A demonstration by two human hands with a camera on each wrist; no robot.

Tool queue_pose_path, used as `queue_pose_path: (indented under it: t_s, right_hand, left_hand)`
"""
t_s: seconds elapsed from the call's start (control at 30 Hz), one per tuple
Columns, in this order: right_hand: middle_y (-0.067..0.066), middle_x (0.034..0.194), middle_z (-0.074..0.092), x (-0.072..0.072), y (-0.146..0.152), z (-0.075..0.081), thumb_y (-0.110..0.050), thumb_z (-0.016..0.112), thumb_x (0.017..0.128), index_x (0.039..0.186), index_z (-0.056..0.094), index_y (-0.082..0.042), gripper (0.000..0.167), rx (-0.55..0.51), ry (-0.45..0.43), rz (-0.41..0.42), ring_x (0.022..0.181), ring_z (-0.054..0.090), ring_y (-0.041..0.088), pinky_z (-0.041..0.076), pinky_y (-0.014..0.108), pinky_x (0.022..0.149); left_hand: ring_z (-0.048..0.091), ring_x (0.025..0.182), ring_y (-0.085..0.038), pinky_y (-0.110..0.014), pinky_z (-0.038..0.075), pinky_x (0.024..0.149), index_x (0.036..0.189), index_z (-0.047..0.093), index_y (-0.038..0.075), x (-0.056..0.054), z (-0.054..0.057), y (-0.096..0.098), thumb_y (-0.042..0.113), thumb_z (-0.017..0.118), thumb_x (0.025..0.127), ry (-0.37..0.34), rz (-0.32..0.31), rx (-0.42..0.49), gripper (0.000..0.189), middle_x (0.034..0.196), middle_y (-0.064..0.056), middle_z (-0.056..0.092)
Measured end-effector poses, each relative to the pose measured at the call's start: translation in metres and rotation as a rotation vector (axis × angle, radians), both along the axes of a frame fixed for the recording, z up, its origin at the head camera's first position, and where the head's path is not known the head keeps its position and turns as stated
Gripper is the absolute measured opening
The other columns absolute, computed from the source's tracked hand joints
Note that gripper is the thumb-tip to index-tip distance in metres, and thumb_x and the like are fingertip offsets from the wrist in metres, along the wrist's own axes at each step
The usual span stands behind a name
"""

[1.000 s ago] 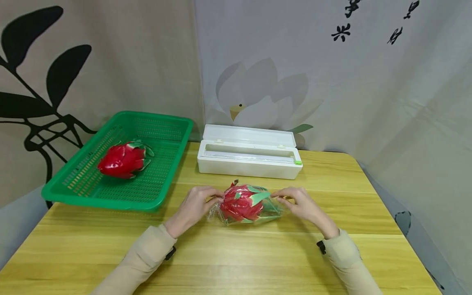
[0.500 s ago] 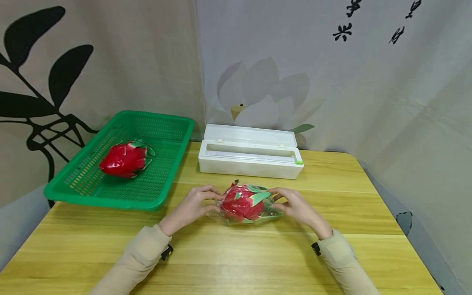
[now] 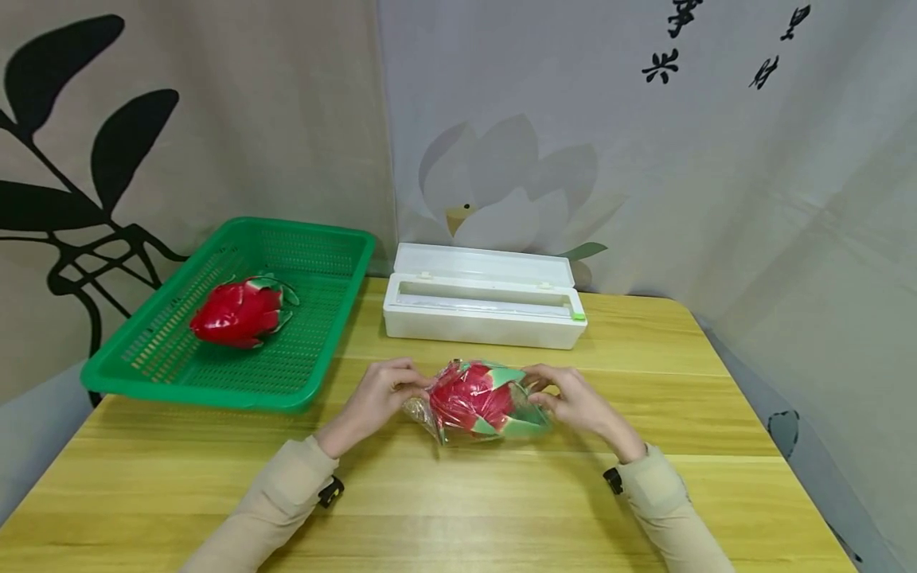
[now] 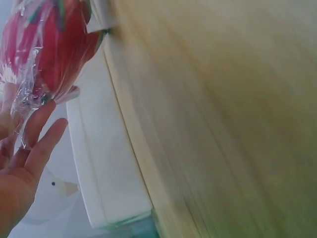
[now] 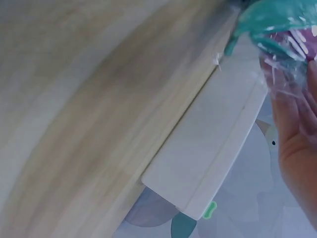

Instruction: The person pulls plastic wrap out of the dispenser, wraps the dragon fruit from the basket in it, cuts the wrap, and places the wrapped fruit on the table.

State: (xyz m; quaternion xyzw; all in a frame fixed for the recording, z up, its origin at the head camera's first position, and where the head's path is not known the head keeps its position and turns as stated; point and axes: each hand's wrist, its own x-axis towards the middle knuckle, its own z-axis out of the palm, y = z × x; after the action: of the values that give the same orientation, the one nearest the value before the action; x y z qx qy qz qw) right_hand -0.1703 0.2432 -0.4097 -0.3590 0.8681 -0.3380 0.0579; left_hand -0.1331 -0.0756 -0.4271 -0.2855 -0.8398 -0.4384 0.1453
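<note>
A red dragon fruit with green-tipped scales [image 3: 469,395], wrapped in clear plastic film, is held between both hands over the middle of the table. My left hand [image 3: 387,398] pinches the gathered film at the fruit's left end; in the left wrist view, thumb and fingers [image 4: 43,144] close on the twisted wrap [image 4: 25,99]. At the opposite end, my right hand [image 3: 569,402] has its thumb and fingers curled on the wrapped leafy tips. The right wrist view shows the green tips [image 5: 282,17] under shiny film, with that hand's fingers [image 5: 285,106] against it.
A green plastic basket [image 3: 208,395] at the left holds a second red dragon fruit [image 3: 239,312]. Behind the hands stands a white film dispenser box [image 3: 480,326], lid raised, a roll inside. A printed curtain hangs beyond the wooden table [image 3: 458,509].
The wrapped dragon fruit has rolled between my hands, and the dark stem at its upper left no longer sticks up. My right hand has shifted slightly inward onto the fruit's end.
</note>
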Motion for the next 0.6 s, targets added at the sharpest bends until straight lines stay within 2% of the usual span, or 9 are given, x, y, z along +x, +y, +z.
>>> queue_pose_path:
  t_s: [0.23,0.33,0.47,0.53,0.6]
  right_hand:
    - [0.019,0.105,0.070,-0.0009,-0.0005,0.0006,-0.003,0.062,0.088,0.125,0.054,0.007,0.039,0.019,-0.007,-0.021,0.094,0.068,0.029,0.057,0.036,0.084]
    - [0.020,0.100,0.071,-0.0020,-0.0031,-0.0021,-0.001,0.063,0.087,0.113,0.055,0.005,0.028,-0.037,-0.008,-0.059,0.094,0.069,0.032,0.058,0.035,0.082]
    - [0.014,0.089,0.072,-0.0027,-0.0073,-0.0044,-0.003,0.065,0.086,0.090,0.059,0.002,0.009,-0.093,0.031,-0.107,0.088,0.071,0.031,0.059,0.034,0.078]
    - [0.012,0.086,0.072,-0.0026,-0.0086,-0.0047,-0.005,0.066,0.086,0.086,0.063,0.000,0.006,-0.093,0.062,-0.123,0.086,0.071,0.029,0.059,0.034,0.077]
    - [0.012,0.089,0.073,-0.0023,-0.0089,-0.0045,-0.007,0.067,0.086,0.089,0.068,0.000,0.007,-0.080,0.079,-0.133,0.086,0.071,0.027,0.059,0.033,0.075]
  left_hand:
    - [0.064,0.071,-0.014,-0.017,0.055,0.063,0.095,0.070,-0.002,0.0006,0.0037,0.0009,0.001,0.072,0.076,-0.044,0.022,0.020,0.019,0.082,-0.010,0.070]
    - [0.068,0.076,-0.017,-0.018,0.056,0.069,0.095,0.069,0.000,-0.0009,0.0038,0.0020,0.001,0.071,0.077,-0.038,0.044,0.016,0.018,0.087,-0.011,0.072]
    - [0.071,0.081,-0.021,-0.020,0.057,0.074,0.093,0.071,0.000,-0.0022,0.0030,0.0030,0.001,0.071,0.078,0.016,0.084,-0.016,0.015,0.090,-0.013,0.073]
    - [0.072,0.083,-0.022,-0.020,0.057,0.075,0.094,0.072,0.000,-0.0021,0.0027,0.0035,0.002,0.071,0.079,0.033,0.100,-0.036,0.016,0.092,-0.014,0.074]
    - [0.072,0.084,-0.023,-0.021,0.058,0.075,0.096,0.072,0.000,-0.0014,0.0026,0.0038,0.001,0.071,0.080,0.035,0.116,-0.061,0.017,0.094,-0.015,0.074]
